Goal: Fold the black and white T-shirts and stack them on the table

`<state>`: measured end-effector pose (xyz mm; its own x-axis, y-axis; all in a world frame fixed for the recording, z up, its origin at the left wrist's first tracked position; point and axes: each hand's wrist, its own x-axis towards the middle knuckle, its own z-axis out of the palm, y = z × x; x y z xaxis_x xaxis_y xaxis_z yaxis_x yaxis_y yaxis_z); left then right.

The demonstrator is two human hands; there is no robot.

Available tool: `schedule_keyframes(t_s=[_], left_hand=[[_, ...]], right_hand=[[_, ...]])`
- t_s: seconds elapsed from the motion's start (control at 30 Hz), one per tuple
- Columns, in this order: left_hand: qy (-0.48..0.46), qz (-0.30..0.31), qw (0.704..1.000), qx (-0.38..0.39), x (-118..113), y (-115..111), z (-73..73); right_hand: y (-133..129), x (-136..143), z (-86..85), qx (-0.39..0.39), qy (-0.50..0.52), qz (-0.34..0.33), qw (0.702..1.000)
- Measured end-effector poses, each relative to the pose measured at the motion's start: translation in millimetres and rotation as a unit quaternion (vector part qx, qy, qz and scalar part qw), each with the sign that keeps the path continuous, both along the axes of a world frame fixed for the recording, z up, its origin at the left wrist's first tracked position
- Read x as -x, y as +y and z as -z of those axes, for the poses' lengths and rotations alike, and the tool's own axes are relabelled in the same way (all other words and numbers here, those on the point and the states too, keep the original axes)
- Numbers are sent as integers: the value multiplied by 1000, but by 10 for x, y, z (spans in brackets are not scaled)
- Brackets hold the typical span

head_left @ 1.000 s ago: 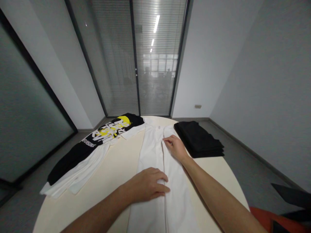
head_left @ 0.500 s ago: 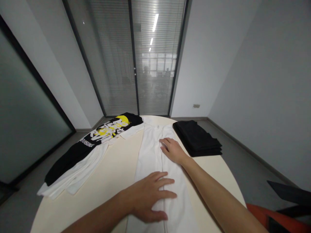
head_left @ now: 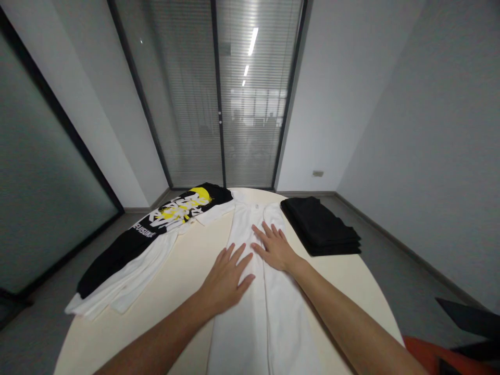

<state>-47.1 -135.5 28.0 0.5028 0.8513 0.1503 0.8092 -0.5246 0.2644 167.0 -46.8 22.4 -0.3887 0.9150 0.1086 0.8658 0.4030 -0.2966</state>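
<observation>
White trousers (head_left: 246, 333) lie flat on the table, with the waist and its button at the far end and the legs running toward me. My left hand (head_left: 226, 278) rests on their left edge, palm down with fingers spread. Just right of it, my right hand (head_left: 275, 247) lies flat on the upper part of the trousers, fingers apart. Neither hand grips anything. The lower ends of the legs run out of view at the bottom.
A round cream table (head_left: 177, 284) carries everything. Black and white tops with a yellow print (head_left: 179, 211) are spread along its left side. Folded black garments (head_left: 320, 224) are stacked at the right. A red and black chair (head_left: 433, 354) stands at the lower right.
My left hand has moved forward and left from the middle of the trouser legs to beside my right hand. My right hand has shifted little, its fingers now more spread.
</observation>
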Motion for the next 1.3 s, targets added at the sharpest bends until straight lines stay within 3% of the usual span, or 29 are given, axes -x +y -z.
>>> schedule_keyframes(t_s=[0.17, 0.3, 0.4, 0.57, 0.67, 0.87, 1.1, 1.2, 1.3], left_hand=[[3, -12, 1000, 2, 53, 95, 96], [9, -10, 1000, 14, 73, 87, 80], [3, 33, 999, 36, 130, 56, -29], [-54, 174, 979, 91, 240, -3, -352], [-42, 165, 974, 150, 344, 35, -471], [-37, 62, 971, 230, 696, 253, -442], [-73, 65, 937, 336, 774, 342, -360], [-83, 66, 937, 333, 744, 333, -332], [-95, 70, 938, 327, 732, 329, -296]], right_hand=[[9, 16, -36, 12, -2, -20, 1000], [41, 25, -1, 20, -16, -20, 999], [45, 22, 41, 16, -9, -16, 1000], [5, -52, -23, -40, 35, -46, 998], [-44, -158, -210, -70, 63, -75, 993], [-257, -462, -545, 49, 94, -81, 991], [-692, -561, -471, 244, 165, -199, 935], [-811, -453, -451, 268, 193, -250, 910], [-857, -333, -433, 252, 192, -285, 905]])
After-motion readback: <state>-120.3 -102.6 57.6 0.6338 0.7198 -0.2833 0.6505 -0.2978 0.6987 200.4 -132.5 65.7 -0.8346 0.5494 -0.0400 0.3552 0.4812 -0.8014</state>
